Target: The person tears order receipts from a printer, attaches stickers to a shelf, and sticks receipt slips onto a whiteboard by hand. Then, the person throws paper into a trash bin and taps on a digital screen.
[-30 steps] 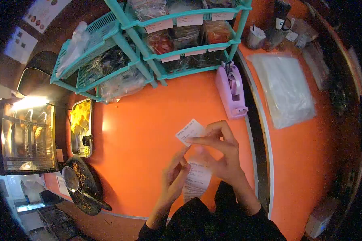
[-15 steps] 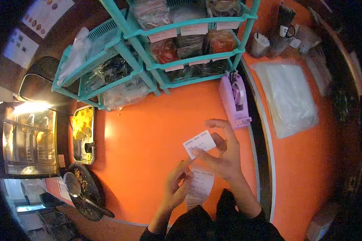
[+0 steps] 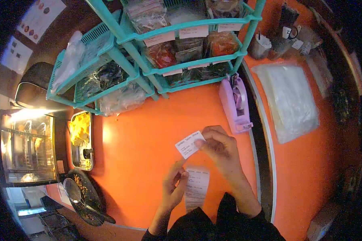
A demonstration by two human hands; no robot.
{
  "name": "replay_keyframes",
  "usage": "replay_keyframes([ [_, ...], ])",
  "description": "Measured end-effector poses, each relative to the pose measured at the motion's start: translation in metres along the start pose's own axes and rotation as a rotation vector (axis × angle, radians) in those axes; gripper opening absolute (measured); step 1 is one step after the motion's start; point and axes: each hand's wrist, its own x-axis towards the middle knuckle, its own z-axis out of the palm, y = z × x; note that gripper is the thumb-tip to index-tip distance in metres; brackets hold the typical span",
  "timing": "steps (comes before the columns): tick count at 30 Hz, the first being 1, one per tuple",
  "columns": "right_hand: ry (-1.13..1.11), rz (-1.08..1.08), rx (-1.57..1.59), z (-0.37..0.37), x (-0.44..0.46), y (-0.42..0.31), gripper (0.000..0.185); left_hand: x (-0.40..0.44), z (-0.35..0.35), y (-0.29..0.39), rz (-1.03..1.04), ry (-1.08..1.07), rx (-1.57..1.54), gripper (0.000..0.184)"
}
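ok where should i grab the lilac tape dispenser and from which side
Probably the middle of the lilac tape dispenser, from above, across its sides: its body is long and narrow, with orange tabletop on its left, while its near end looks like the cutter. The right hand is nearer, but holds the printed label.

A wide path runs free across the flat orange tabletop (image 3: 145,144) between left hand (image 3: 173,188) and oblong metal tray (image 3: 77,152); a tiered teal plastic rack (image 3: 191,63) bars the far side; a lilac plastic tape dispenser (image 3: 228,100), the right.
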Motion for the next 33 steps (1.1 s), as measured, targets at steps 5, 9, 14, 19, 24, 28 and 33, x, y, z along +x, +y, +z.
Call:
replay_keyframes([
  [5, 0.006, 0.024, 0.114, 0.002, 0.01, 0.003, 0.018, 0.005, -0.001, -0.006, -0.01, 0.01, -0.033, 0.036],
  [9, 0.202, 0.148, 0.181, 0.0, 0.036, 0.01, 0.013, 0.016, 0.001, -0.011, -0.061, 0.101, -0.084, 0.05],
  [14, 0.473, -0.168, 0.194, -0.015, 0.105, 0.041, 0.009, 0.025, -0.005, -0.028, -0.054, 0.119, 0.022, 0.049],
  [19, 0.639, -0.387, 0.212, -0.01, 0.154, 0.046, 0.016, 0.021, -0.011, -0.056, -0.094, 0.131, 0.071, 0.048],
  [24, 0.647, -0.474, 0.229, -0.016, 0.185, 0.05, 0.02, 0.026, -0.003, -0.058, -0.121, 0.177, 0.103, 0.054],
  [28, 0.547, -0.427, 0.355, -0.022, 0.192, 0.038, 0.017, 0.03, 0.0, -0.062, -0.082, 0.159, 0.048, 0.046],
  [33, 0.397, -0.447, 0.421, -0.031, 0.202, 0.041, 0.018, 0.033, -0.003, -0.07, -0.05, 0.109, 0.06, 0.046],
])
